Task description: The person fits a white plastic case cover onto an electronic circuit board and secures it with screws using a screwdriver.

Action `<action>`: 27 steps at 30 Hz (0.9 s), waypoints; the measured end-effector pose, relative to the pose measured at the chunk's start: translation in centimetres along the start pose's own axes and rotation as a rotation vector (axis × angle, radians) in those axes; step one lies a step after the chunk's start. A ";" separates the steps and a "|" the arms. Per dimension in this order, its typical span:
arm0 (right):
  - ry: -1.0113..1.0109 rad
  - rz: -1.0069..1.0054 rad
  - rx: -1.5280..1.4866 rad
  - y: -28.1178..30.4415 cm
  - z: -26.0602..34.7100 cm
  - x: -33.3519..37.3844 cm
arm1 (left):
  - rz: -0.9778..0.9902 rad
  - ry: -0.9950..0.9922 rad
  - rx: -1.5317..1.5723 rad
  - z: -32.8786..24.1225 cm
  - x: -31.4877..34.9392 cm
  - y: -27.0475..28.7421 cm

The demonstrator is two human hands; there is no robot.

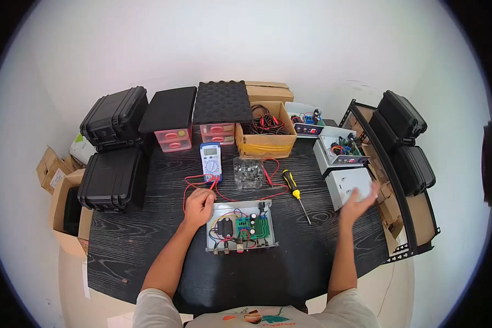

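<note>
Head view. The open case lies flat on the table in front of the wearer, its green board and loose wiring exposed. The left hand is at its upper left corner, fingers curled; a red probe is at the fingertips, though whether it is gripped is not determinable. The right hand, blurred, has its fingers loosely spread at the near right edge of the white box; contact is unclear. The meter, parts tray and screwdriver lie beyond the case.

Handling assessment: the case appears stiff, probably moderately heavy, with weight biased toward the dark block at left. Board and wiring are judged fragile; hold by the outer side walls. The probe should be light, best held by its barrel. The box looks rigid and smooth, possibly slippery; grasp opposite sides.
</note>
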State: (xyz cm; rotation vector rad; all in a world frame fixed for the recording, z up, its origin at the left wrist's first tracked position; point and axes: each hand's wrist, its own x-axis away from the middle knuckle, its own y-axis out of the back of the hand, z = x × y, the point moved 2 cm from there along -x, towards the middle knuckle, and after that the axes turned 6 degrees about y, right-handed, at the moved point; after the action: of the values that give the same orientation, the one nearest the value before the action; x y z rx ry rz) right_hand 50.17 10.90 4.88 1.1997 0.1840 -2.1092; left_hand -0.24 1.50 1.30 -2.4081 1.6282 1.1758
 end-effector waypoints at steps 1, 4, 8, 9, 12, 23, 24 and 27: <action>-0.172 -0.153 -0.055 1.0 -1.3 -0.4 | 0.021 -0.033 -0.021 -0.2 0.2 -0.1; -0.580 -0.473 -0.296 1.1 -3.9 0.3 | 0.058 -0.083 -0.094 0.0 0.2 0.6; -0.939 -0.464 -0.692 1.4 -9.4 1.5 | 0.047 -0.114 -0.161 -0.5 0.8 -0.3; -0.943 -0.465 -0.694 1.2 -9.9 1.8 | 0.038 -0.122 -0.179 -0.6 0.9 -0.4; -1.075 -0.237 -0.878 0.3 -10.8 2.3 | 0.042 -0.130 -0.231 -0.7 1.0 -0.4; -0.758 -0.288 -0.630 1.4 -8.5 1.5 | 0.048 -0.123 -0.217 -1.0 0.9 -0.5; -0.701 -0.330 -0.632 1.6 -7.3 1.2 | 0.069 -0.101 -0.217 -1.0 0.8 -0.4; -0.678 -0.352 -0.717 2.5 -0.2 -0.2 | 0.034 -0.171 -0.276 -2.4 0.3 0.6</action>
State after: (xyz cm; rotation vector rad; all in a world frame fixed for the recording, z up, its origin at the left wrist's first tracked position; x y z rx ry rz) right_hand 51.92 9.21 5.45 0.0173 0.7925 -2.3055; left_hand 0.78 0.01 3.06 -2.3523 1.5519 1.6615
